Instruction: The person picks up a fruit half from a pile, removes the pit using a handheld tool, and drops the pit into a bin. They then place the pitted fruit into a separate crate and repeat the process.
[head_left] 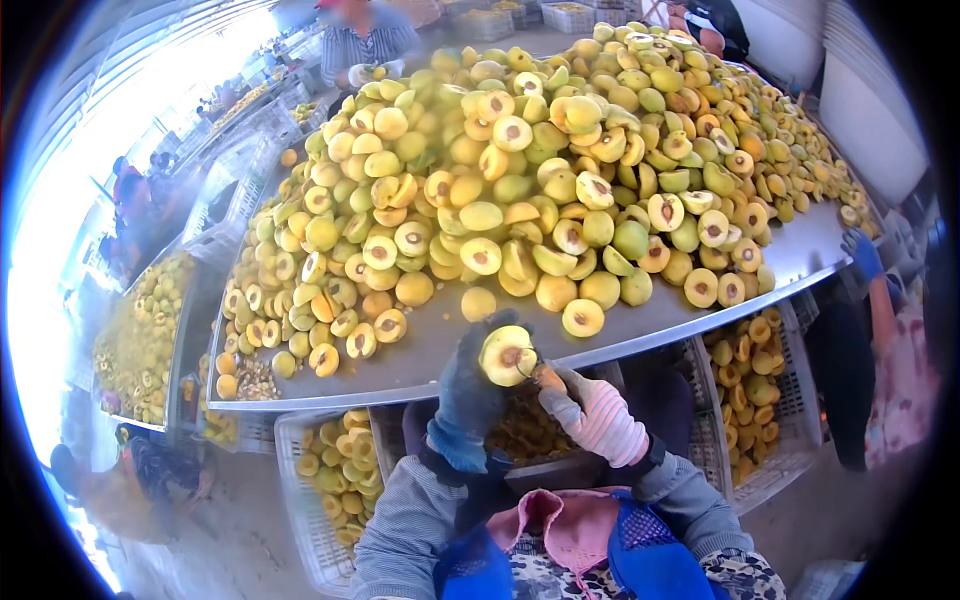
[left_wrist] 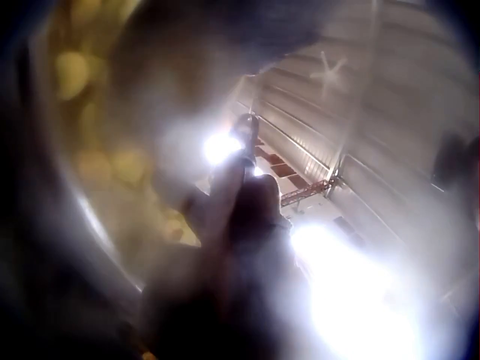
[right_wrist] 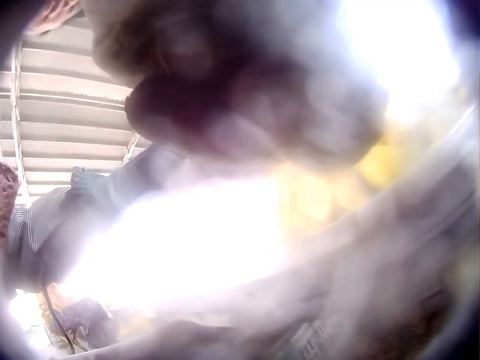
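In the head view the left hand (head_left: 470, 398), in a dark blue-grey glove, holds a cut yellow fruit (head_left: 508, 355) with its brown centre facing up. The right hand (head_left: 598, 412), in a pale striped glove, grips a small tool with an orange-brown handle (head_left: 549, 378), whose tip is at the fruit's right edge. Both hands are close together just off the table's near edge. Both wrist views are blurred and glary; the left hand (left_wrist: 240, 202) and right hand (right_wrist: 255, 112) show there as dark shapes.
A large heap of halved fruit (head_left: 480, 215) covers much of the metal table (head_left: 640, 325). Below its edge stand a crate of halves at the left (head_left: 290, 440), another at the right (head_left: 797, 400), and a dark container (head_left: 560, 472) between. Other people are at the far side and right.
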